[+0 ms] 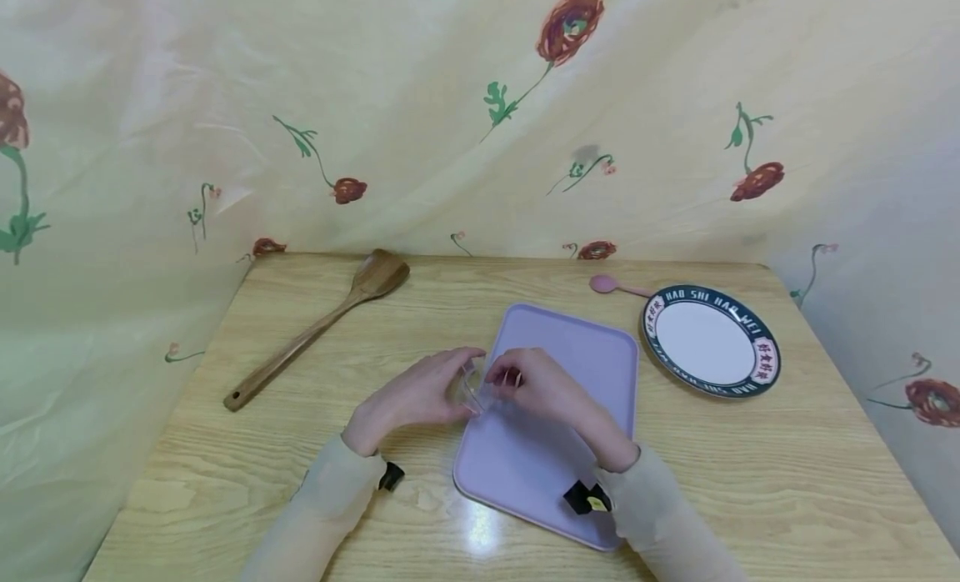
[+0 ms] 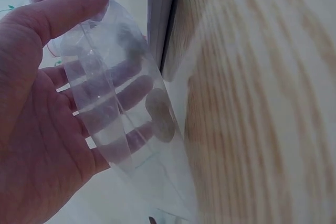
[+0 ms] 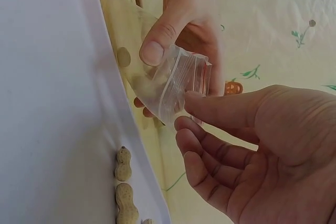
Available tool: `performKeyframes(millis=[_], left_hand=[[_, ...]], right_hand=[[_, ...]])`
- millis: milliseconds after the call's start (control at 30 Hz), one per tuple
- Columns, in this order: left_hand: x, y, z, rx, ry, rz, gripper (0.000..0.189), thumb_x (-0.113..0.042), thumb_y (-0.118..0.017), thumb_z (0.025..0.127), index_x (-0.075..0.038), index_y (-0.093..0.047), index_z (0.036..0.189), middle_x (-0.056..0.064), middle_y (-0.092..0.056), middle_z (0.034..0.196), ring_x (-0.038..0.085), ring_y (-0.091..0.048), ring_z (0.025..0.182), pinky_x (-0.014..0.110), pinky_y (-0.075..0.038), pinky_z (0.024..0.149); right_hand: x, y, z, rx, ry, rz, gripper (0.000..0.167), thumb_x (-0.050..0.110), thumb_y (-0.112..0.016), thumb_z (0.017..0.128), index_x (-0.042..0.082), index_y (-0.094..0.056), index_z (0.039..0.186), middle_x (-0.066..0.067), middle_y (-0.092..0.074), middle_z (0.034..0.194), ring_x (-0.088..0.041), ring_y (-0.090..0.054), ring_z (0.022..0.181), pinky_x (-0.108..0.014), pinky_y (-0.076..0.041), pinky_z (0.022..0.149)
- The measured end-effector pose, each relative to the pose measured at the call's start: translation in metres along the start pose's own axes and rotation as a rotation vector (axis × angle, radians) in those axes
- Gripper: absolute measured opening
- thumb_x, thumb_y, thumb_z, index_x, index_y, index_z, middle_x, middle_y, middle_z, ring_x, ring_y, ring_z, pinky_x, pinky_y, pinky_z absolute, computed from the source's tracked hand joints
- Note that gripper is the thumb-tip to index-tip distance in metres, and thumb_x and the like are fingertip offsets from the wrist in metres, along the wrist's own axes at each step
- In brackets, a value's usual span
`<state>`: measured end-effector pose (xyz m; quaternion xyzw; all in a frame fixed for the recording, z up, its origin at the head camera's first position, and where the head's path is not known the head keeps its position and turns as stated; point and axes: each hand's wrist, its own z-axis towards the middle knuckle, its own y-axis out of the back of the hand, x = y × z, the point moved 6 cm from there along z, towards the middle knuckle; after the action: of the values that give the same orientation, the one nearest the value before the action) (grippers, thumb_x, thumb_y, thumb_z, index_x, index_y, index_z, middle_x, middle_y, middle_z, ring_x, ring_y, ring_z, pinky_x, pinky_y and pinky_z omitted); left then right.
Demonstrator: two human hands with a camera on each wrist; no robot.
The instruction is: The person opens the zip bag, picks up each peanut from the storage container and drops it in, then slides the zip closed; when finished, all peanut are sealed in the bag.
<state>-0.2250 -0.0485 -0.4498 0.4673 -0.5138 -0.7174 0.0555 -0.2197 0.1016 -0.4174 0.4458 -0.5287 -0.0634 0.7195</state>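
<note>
A clear zip-lock bag (image 2: 97,85) with a peanut (image 2: 160,115) showing through its plastic is between my two hands. My left hand (image 1: 423,394) grips the bag near its mouth, thumb on one side and fingers behind. At the zip edge, my right hand (image 3: 247,145) pinches the plastic between thumb and fingertips. Both hands are over the left edge of a lilac tray (image 1: 573,336). In the right wrist view, a peanut (image 3: 123,163) and a larger peanut (image 3: 126,205) lie on the tray; the head view does not show them clearly.
A wooden spatula (image 1: 307,336) lies on the table at the left. To the right of the tray is a white plate (image 1: 705,340) with a dark lettered rim, and a pink spoon (image 1: 603,283) extends from beside it. A flowered cloth (image 1: 420,107) hangs behind the table.
</note>
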Motion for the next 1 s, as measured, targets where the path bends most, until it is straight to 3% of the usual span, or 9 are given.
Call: performKeyframes(millis=[533,1000], left_hand=[[-0.001,0.001,-0.001,0.009,0.023,-0.004,0.077,-0.027,-0.082,0.083,-0.011,-0.043,0.147,0.008,-0.06,0.127,0.022,-0.056,0.117,0.04,-0.045,0.099],[-0.001,0.002,-0.001,0.017,0.03,-0.007,0.077,-0.028,-0.083,0.083,-0.01,-0.043,0.147,0.009,-0.058,0.133,0.022,-0.055,0.12,0.04,-0.045,0.102]], right_hand=[[-0.006,0.008,-0.001,-0.018,0.029,-0.003,0.01,-0.003,-0.073,0.086,-0.002,-0.073,0.096,-0.001,-0.066,0.08,-0.01,-0.057,0.071,-0.025,-0.049,0.064],[-0.022,0.026,-0.005,-0.029,-0.08,0.021,0.013,0.005,-0.072,0.09,0.0,-0.072,0.102,0.001,-0.065,0.083,-0.015,-0.057,0.075,-0.029,-0.049,0.066]])
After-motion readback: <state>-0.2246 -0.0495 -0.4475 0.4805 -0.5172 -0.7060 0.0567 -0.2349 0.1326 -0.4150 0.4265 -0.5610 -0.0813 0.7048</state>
